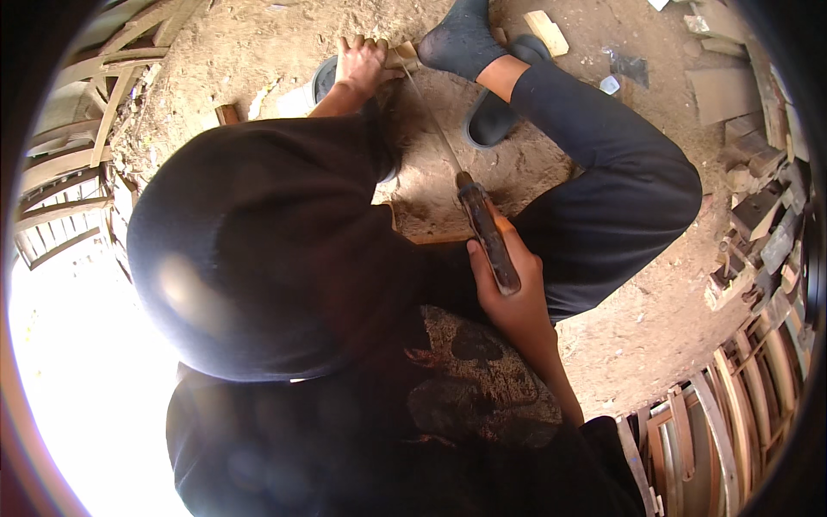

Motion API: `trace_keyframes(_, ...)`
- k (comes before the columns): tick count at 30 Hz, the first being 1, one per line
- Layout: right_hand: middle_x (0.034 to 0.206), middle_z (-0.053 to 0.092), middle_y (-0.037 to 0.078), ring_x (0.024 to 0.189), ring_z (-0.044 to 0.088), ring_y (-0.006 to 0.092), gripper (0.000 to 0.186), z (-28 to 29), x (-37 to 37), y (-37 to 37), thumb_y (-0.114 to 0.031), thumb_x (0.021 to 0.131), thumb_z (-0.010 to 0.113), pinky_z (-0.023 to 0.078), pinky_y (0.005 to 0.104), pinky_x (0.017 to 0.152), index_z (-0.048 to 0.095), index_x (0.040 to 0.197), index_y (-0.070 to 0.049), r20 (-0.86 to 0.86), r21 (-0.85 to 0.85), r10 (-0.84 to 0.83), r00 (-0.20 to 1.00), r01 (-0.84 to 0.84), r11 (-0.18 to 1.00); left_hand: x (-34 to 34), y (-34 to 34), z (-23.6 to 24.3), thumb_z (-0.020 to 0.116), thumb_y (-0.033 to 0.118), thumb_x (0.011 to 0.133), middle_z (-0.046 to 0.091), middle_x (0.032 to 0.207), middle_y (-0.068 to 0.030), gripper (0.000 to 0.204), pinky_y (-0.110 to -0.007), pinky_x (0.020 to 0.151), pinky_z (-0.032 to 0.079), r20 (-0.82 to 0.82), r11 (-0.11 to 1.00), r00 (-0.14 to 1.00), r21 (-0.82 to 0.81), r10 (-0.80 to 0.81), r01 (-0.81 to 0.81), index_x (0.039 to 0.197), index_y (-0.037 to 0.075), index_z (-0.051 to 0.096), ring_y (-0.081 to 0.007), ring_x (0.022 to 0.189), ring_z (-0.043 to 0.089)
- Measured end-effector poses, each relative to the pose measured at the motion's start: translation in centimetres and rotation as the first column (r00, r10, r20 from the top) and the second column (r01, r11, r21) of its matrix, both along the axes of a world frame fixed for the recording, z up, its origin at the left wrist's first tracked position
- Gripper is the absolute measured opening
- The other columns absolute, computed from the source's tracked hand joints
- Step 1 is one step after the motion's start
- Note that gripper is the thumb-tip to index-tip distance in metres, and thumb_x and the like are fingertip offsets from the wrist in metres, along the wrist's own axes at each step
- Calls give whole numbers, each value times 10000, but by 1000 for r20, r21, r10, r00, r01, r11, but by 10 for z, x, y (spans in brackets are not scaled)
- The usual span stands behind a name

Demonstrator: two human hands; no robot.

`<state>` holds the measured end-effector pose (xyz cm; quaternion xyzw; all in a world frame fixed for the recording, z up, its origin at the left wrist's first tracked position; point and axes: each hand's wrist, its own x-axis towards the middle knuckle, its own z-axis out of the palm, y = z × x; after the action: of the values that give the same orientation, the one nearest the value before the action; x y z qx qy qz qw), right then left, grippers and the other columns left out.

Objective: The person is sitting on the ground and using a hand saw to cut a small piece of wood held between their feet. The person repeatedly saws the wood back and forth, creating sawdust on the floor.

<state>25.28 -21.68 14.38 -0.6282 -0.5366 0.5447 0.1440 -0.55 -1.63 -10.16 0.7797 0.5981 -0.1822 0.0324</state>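
My right hand (517,267) is closed round the dark, worn handle of a long thin-bladed hand tool (444,142). Its narrow metal blade slants up and left from the handle, seen nearly edge-on, so its exact kind is unclear. The blade's far end reaches a small pale piece of wood (401,56). At the top, my left hand (360,67) grips that wood from its left side. A foot in a dark sock (448,43) rests against the wood's right end. My bent leg (620,172) in dark trousers lies to the right.
Dark slippers (493,125) lie on the dirt floor (620,370) beside the foot. A wood offcut (547,33) and clear plastic scraps (610,85) are close by. Scrap wood (749,207) is heaped at right, curved wooden parts (732,414) stand at lower right, and wooden frames (108,112) stand left.
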Motion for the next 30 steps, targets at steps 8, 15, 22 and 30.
trace_keyframes(8, 734, 629, 177, 666, 687, 241, 467, 17, 13, -17, -93, 899, 601, 499, 324, 603, 465, 1339, -17, -7, 78, -44, 999, 44, 996, 17, 1, -12, 391, 713, 854, 550, 1233, -160, 890, -608, 1026, 279, -93, 998, 995, -51, 27, -32, 1319, -46, 414, -312, 1199, 446)
trace_keyframes(15, 939, 665, 227, 841, 700, 312, 439, 20, 17, -21, -101, 898, 601, 520, 356, 714, 491, 1312, -9, -7, 135, 30, 1000, -29, 990, 6, 2, 6, 435, 703, 848, 579, 1221, -154, 859, -603, 1034, 271, -97, 991, 993, -109, 68, -79, 1276, -41, 447, -316, 1216, 456)
trace_keyframes(22, 954, 662, 232, 872, 699, 322, 444, -3, 11, -4, -103, 901, 598, 511, 322, 702, 483, 1319, -8, -73, -11, -29, 997, 28, 1000, -13, -12, -6, 539, 603, 855, 633, 1114, -128, 638, -490, 992, 332, 248, 994, 967, 78, 60, -82, 1172, 49, 560, -271, 1117, 561)
trace_keyframes(30, 842, 662, 225, 795, 694, 347, 481, -8, 1, -11, -104, 887, 612, 521, 375, 665, 457, 1331, -2, 2, 119, 28, 1000, -28, 993, -27, -13, -13, 640, 482, 831, 673, 955, -104, 472, -441, 957, 355, 557, 993, 830, 81, 27, -86, 1083, 84, 607, -281, 1013, 609)
